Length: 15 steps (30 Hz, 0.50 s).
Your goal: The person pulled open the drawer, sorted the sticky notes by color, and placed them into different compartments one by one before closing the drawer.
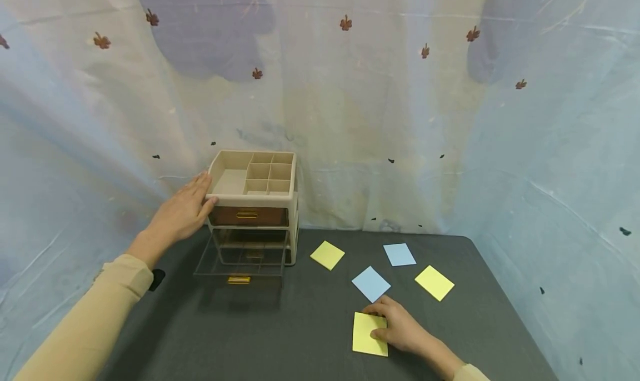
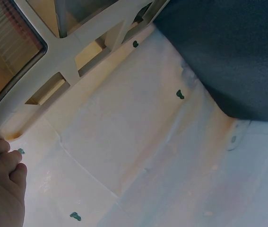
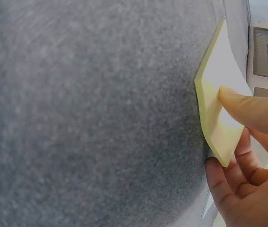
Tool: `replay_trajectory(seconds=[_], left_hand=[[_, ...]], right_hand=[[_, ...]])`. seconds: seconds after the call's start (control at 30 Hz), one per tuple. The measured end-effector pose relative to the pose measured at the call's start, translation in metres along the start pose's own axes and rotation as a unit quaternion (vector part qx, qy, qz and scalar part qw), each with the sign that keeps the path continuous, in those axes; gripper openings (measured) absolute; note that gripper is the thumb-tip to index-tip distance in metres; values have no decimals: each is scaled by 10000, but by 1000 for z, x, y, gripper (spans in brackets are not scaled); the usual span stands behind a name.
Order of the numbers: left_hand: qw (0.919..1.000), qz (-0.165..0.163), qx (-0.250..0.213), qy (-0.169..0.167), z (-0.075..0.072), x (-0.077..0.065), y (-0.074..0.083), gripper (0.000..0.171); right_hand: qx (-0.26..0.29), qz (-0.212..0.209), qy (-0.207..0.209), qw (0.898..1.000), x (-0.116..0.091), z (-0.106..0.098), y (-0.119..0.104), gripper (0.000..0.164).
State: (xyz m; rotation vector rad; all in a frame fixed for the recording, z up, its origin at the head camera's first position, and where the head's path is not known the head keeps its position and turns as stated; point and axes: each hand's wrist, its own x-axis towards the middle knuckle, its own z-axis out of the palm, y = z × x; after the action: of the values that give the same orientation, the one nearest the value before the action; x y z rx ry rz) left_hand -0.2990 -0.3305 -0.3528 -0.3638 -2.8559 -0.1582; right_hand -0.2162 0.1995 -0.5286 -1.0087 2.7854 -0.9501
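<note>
Yellow sticky pad (image 1: 364,336) in pinch grip of right hand (image 1: 404,328), left hand (image 1: 182,211) outstretched against drawer organizer (image 1: 250,201)

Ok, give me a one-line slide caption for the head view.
Left hand on a beige drawer organizer, right hand pinching a yellow note pad at a dark table.

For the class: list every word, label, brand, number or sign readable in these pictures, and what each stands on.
No readable text in any view.
Yellow pad in the right hand: blank where visible.
Drawer unit: no lettering visible.
Backdrop: printed leaves, no words.
</note>
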Motion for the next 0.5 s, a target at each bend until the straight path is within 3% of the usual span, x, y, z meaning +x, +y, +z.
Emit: replay_trajectory(seconds=[0.17, 0.37, 0.5], left_hand=[[10000, -5, -53, -31, 0, 0, 0, 75], [9999, -31, -78, -91, -1, 1, -1, 76], [9999, -33, -72, -95, -1, 1, 0, 76]], right_hand=[[217, -36, 295, 9993, 0, 0, -3, 39], [190, -430, 803, 9957, -2, 3, -2, 35], [284, -450, 852, 9949, -3, 4, -3, 28]])
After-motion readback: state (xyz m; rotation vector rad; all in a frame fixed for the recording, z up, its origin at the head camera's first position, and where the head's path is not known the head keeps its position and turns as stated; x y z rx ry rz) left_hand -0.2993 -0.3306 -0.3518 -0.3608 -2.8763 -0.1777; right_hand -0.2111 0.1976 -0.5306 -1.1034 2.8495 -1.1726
